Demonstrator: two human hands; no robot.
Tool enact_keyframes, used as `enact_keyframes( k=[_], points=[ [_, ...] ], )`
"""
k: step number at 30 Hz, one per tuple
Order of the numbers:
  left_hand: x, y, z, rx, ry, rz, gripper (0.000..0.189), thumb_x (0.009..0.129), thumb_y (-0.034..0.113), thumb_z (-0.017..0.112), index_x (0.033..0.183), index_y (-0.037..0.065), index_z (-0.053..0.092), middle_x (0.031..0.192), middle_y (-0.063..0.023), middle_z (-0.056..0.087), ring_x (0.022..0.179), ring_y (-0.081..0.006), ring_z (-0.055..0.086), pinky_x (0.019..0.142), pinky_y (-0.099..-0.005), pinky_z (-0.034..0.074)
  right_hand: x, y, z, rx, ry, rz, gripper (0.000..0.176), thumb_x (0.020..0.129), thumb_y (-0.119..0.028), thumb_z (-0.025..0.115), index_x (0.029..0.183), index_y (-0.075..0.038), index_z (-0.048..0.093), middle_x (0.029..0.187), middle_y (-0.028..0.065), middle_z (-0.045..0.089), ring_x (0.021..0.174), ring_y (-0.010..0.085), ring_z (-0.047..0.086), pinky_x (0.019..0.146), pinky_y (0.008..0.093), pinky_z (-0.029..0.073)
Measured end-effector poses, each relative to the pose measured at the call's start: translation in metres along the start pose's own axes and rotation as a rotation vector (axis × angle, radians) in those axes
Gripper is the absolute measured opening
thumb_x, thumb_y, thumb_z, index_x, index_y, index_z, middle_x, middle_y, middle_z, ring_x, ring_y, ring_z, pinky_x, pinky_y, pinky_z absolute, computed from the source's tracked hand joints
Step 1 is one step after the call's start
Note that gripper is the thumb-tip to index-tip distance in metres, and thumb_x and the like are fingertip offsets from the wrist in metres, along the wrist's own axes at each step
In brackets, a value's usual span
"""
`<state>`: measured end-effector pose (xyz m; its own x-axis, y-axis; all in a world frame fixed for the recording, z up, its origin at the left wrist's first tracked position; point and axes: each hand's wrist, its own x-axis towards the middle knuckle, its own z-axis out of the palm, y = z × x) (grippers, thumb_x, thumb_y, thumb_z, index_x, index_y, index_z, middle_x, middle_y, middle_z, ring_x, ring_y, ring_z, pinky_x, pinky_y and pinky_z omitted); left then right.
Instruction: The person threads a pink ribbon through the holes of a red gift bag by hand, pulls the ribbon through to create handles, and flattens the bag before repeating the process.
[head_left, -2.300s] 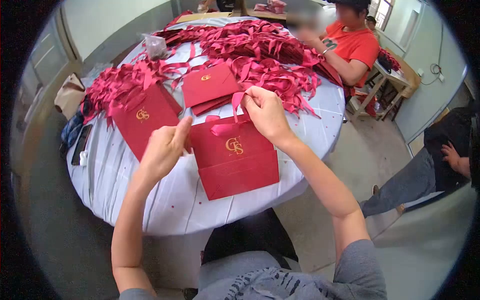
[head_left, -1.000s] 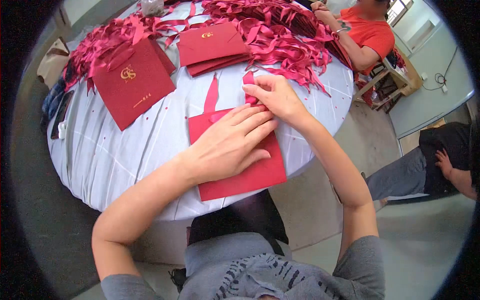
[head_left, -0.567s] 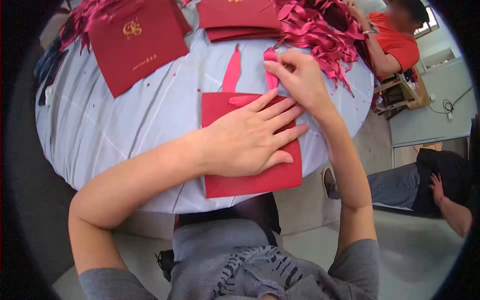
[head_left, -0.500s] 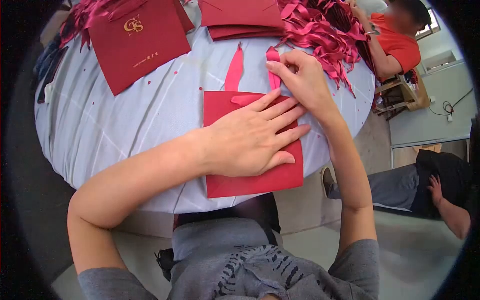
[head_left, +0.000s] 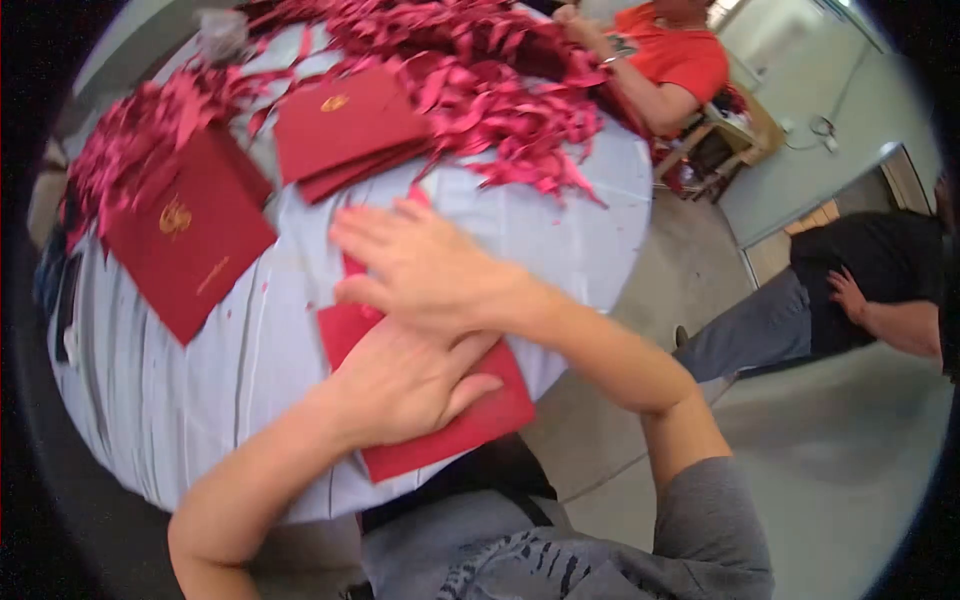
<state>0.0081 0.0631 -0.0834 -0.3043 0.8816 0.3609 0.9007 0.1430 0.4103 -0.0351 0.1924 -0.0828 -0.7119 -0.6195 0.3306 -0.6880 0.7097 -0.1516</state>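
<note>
Covering smooth red bag — left hand flattened, right hand outspread, satiny ribbon beneath

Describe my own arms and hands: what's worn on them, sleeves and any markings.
Your left hand and right hand are ungloved, with no ring, watch or bracelet visible. The right sleeve is plain grey and short, ending above the elbow; the left one is out of view. Both forearms are uncovered.

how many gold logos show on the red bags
2: one logo on the left bag, another on the top bag of the stack. More may be hidden on the bag under the left hand or beneath the ribbons.
</note>
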Motion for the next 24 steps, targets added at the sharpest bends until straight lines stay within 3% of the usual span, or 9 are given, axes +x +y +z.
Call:
enact_keyframes(
  k=[3,6,8,9,12,16,19,24],
  points=[
    [0.002,0.001,-0.002,0.040,-0.050,-0.020,0.046,0.089,0.034,0.053,0.119,0.000,0.053,0.122,-0.0213,0.051,0.115,-0.0351,0.048,0.100,-0.0449,0.034,0.004,0.001,0.001,0.056,-0.048,0.063,0.061,0.090,-0.047,0.046,0.127,0.001,0.047,0.137,0.0173,0.043,0.129,0.0293,0.039,0.106,0.0475,0.027],
    [0.003,0.004,-0.005,0.071,-0.066,0.004,0.048,0.089,0.035,0.053,0.122,0.001,0.053,0.123,-0.0205,0.049,0.116,-0.0353,0.047,0.101,-0.0456,0.033,0.002,0.001,0.000,0.091,0.028,0.086,0.060,0.090,-0.047,0.046,0.127,0.000,0.048,0.137,0.0168,0.044,0.130,0.0296,0.038,0.107,0.0472,0.027],
    [0.003,0.006,-0.009,0.116,-0.127,-0.048,0.050,0.089,0.035,0.053,0.126,0.002,0.050,0.127,-0.0213,0.047,0.121,-0.0357,0.043,0.106,-0.0465,0.028,0.005,0.004,-0.005,0.164,-0.015,0.089,0.051,0.089,-0.041,0.052,0.121,-0.001,0.053,0.130,0.0155,0.051,0.126,0.0304,0.043,0.104,0.0465,0.031],
    [0.005,0.006,-0.011,0.127,-0.127,-0.044,0.050,0.089,0.035,0.053,0.126,0.002,0.050,0.127,-0.0213,0.047,0.121,-0.0357,0.043,0.106,-0.0465,0.028,0.005,0.009,-0.006,0.304,0.235,0.039,0.038,0.086,-0.027,0.060,0.114,-0.002,0.059,0.118,0.0133,0.060,0.117,0.0306,0.051,0.099,0.0433,0.036],
    [0.010,0.009,-0.011,0.208,-0.084,-0.013,0.053,0.089,0.035,0.052,0.131,0.002,0.045,0.132,-0.0219,0.043,0.128,-0.0367,0.036,0.110,-0.0470,0.022,-0.003,0.042,-0.036,0.317,0.554,0.079,0.027,0.077,-0.008,0.064,0.104,-0.009,0.066,0.108,0.0109,0.063,0.095,0.0283,0.057,0.088,0.0385,0.043],
    [0.008,0.008,-0.011,0.165,-0.069,-0.043,0.060,0.087,0.035,0.055,0.134,0.003,0.040,0.139,-0.0221,0.037,0.133,-0.0368,0.029,0.112,-0.0470,0.019,-0.036,0.085,-0.053,-0.218,0.413,0.226,0.015,0.073,-0.008,0.066,0.088,-0.010,0.069,0.089,0.0064,0.061,0.088,0.0267,0.054,0.081,0.0388,0.044],
    [0.006,0.010,-0.012,0.154,0.016,-0.122,0.065,0.084,0.036,0.059,0.135,0.002,0.039,0.140,-0.0225,0.034,0.133,-0.0369,0.029,0.111,-0.0467,0.020,-0.055,0.097,-0.045,-0.189,0.255,0.296,0.009,0.072,-0.011,0.068,0.081,-0.009,0.067,0.086,0.0062,0.058,0.086,0.0262,0.052,0.080,0.0388,0.043],
    [0.003,0.005,-0.006,0.226,0.207,-0.230,0.051,0.086,0.023,0.057,0.127,-0.003,0.043,0.125,-0.0207,0.047,0.114,-0.0340,0.045,0.098,-0.0445,0.033,-0.056,0.090,-0.045,-0.168,0.409,0.215,0.007,0.074,-0.011,0.067,0.079,-0.008,0.064,0.083,0.0069,0.057,0.087,0.0256,0.053,0.081,0.0373,0.042]
  ],
)
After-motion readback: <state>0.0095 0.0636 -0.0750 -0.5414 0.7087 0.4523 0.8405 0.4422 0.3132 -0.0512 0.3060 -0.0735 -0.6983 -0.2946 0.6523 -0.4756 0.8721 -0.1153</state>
